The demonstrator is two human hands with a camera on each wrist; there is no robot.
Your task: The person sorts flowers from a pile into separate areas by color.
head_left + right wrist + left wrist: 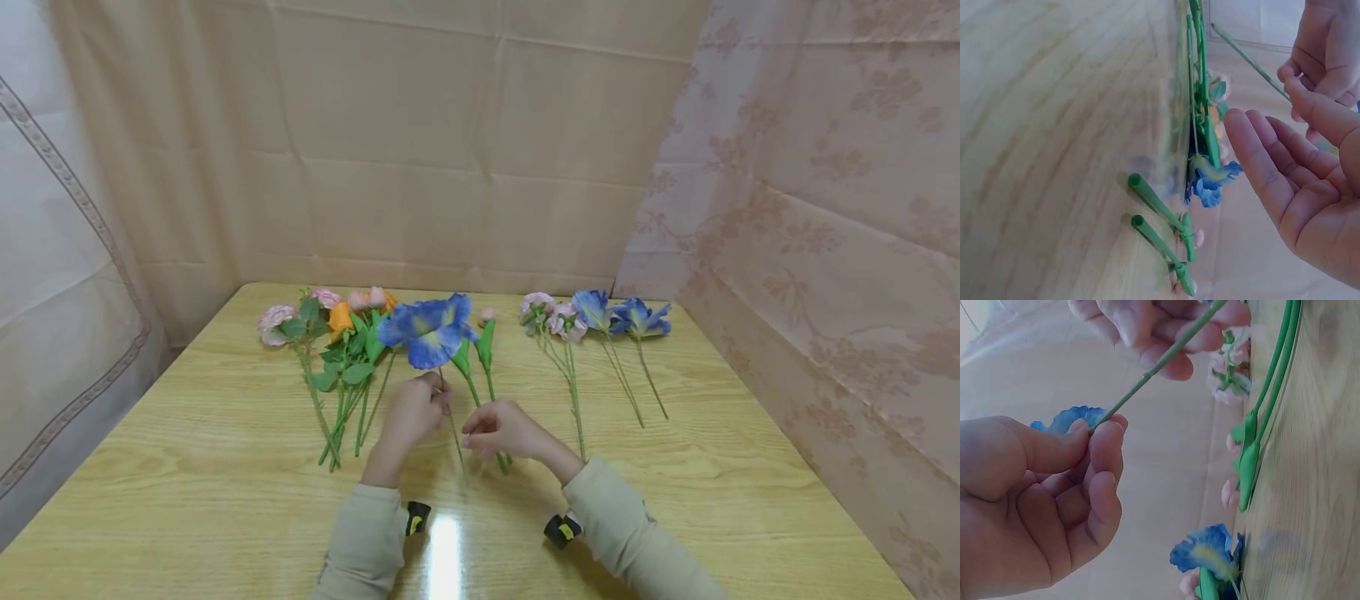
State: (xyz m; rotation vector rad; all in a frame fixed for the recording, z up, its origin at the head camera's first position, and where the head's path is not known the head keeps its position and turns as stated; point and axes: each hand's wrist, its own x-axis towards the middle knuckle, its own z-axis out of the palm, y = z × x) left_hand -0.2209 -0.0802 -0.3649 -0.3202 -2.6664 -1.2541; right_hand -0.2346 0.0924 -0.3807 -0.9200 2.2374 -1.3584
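My left hand pinches the thin green stem of a blue artificial iris between thumb and fingertips, just below the bloom. Raised above the table, the flower tilts with its stem slanting down toward the right. Beside that stem is my right hand, its fingers relaxed and nothing gripped between them; whether it touches the stem I cannot tell. Two pink tulips with green stems lie on the table behind the right hand. Another blue iris lies on the table, mostly hidden behind the held one in the head view.
On the left lie pink flowers, orange flowers and pink tulips with crossing stems. Pale pink flowers and two blue irises lie on the right. Curtains surround the wooden table at the back and sides.
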